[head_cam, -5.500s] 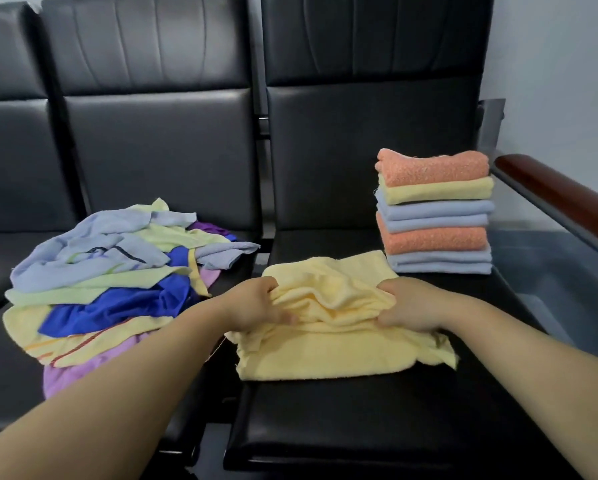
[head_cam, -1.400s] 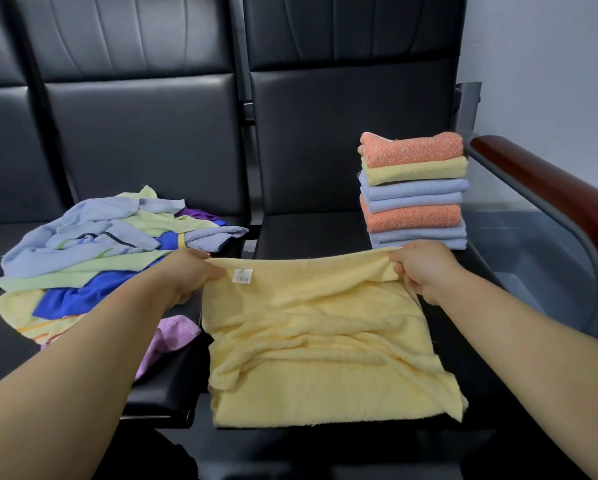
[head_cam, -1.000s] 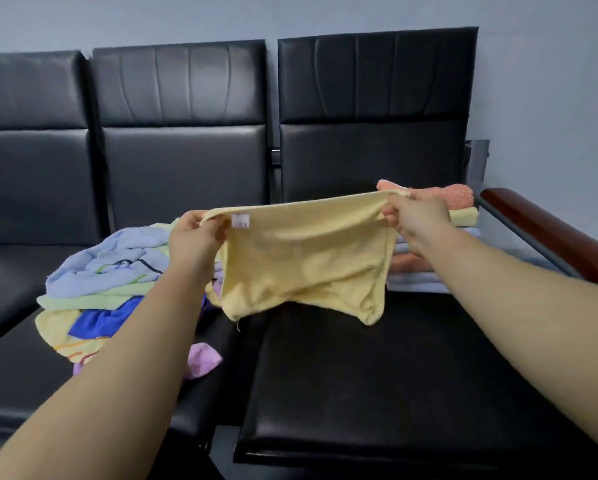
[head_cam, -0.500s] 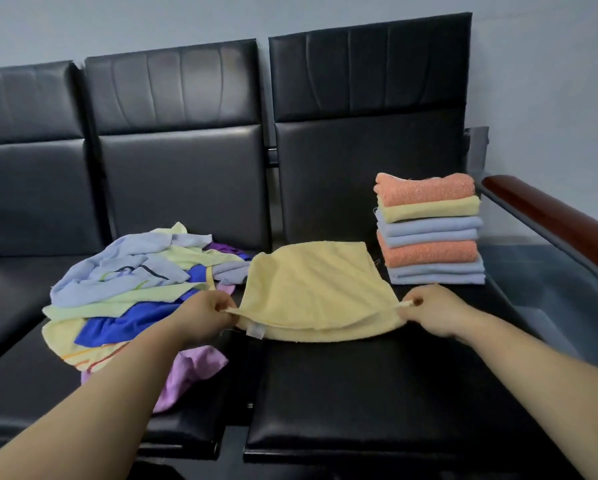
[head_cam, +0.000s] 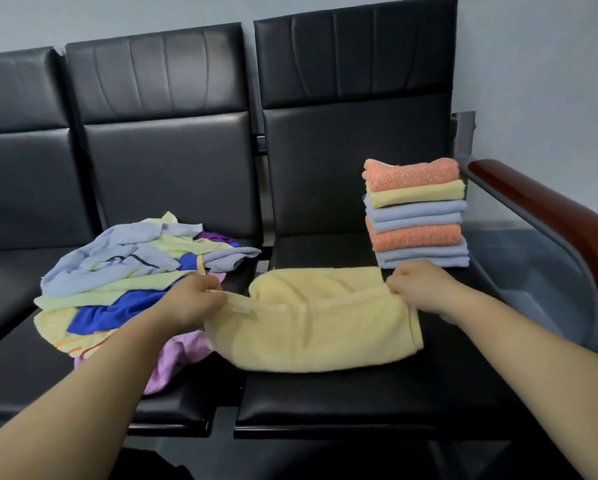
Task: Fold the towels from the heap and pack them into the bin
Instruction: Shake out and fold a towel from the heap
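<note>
Two hands [head_cam: 195, 303] [head_cam: 420, 289] on one yellow towel [head_cam: 318, 327], near seven folded towels [head_cam: 417, 216].

Black padded bench [head_cam: 359, 403], three seats in view. Middle seat: loose towel heap [head_cam: 124, 278], reaching the front edge. Right seat: yellow towel [head_cam: 318, 327] doubled over, left end past the seat's left edge; folded stack [head_cam: 417, 216] at the back right corner.

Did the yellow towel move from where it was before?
Yes. The yellow towel went down: a second ago it hung level with the folded stack, hiding part of it; now it lies on the black seat in front of the stack's base.
</note>
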`<state>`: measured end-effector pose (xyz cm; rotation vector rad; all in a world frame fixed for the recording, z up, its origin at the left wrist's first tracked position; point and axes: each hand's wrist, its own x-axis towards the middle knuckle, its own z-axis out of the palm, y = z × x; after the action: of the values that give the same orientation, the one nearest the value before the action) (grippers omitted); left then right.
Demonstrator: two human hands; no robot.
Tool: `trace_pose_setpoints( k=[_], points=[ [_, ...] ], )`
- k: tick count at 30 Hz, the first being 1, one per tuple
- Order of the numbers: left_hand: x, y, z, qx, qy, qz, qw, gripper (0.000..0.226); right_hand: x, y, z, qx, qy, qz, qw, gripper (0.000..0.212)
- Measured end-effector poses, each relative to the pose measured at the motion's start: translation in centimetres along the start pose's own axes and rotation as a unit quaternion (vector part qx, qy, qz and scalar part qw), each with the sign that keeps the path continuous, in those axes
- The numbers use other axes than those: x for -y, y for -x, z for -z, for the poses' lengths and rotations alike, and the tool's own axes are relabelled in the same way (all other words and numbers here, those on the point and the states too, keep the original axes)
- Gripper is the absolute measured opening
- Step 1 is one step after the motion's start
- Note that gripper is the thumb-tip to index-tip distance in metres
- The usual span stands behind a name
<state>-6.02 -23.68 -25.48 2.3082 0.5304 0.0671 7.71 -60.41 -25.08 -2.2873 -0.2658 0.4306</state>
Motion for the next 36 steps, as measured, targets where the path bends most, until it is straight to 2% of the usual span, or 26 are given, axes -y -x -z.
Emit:
trace_pose_setpoints(
  k=[4,6,9,13,19,23,26,28,31,33,36],
  points=[
    [0.2,-0.1,-1.1,0.021,0.069,0.027,0.997,0.019,-0.3,0.3,-1.9,0.002,-0.053,0.029,0.998,0.011],
    [0.2,0.1,-1.9,0.028,0.09,0.043,0.995,0.02,-1.1,0.0,-3.2,0.006,-0.032,0.023,0.999,0.014],
    [-0.2,0.6,-3.1,0.044,0.131,0.065,0.988,0.011,-2.4,-0.3,-4.5,0.02,0.075,0.018,0.997,0.025],
    [-0.5,0.8,-5.3,0.069,0.169,0.09,0.979,0.007,-3.7,0.0,-4.5,0.006,0.287,0.021,0.958,0.026],
    [-3.1,-0.1,-7.6,0.109,0.158,0.069,0.979,0.012,-5.8,0.9,-2.0,-0.015,0.332,-0.019,0.943,0.025],
    [-4.3,-0.8,-8.4,0.09,0.148,0.068,0.983,0.018,-7.1,1.1,-0.8,-0.017,0.271,-0.041,0.962,0.022],
    [-5.0,-0.7,-8.0,0.071,0.154,0.075,0.983,0.018,-7.3,1.2,0.3,0.006,0.209,-0.042,0.977,0.01],
    [-4.6,-0.7,-7.1,0.083,0.169,0.105,0.976,0.015,-6.9,1.1,1.0,0.005,0.168,-0.035,0.985,0.008],
    [-3.4,-1.1,-5.5,0.116,0.184,0.169,0.961,0.031,-5.9,0.5,1.7,-0.02,0.061,-0.032,0.997,0.016],
    [-2.9,-1.4,-4.8,0.097,0.171,0.194,0.961,0.04,-5.5,-0.3,1.6,-0.035,-0.001,-0.042,0.998,0.022],
    [-2.7,-2.3,-4.8,0.036,0.175,0.2,0.963,0.029,-5.1,-2.0,1.2,-0.068,-0.072,-0.067,0.993,0.021]
  ],
)
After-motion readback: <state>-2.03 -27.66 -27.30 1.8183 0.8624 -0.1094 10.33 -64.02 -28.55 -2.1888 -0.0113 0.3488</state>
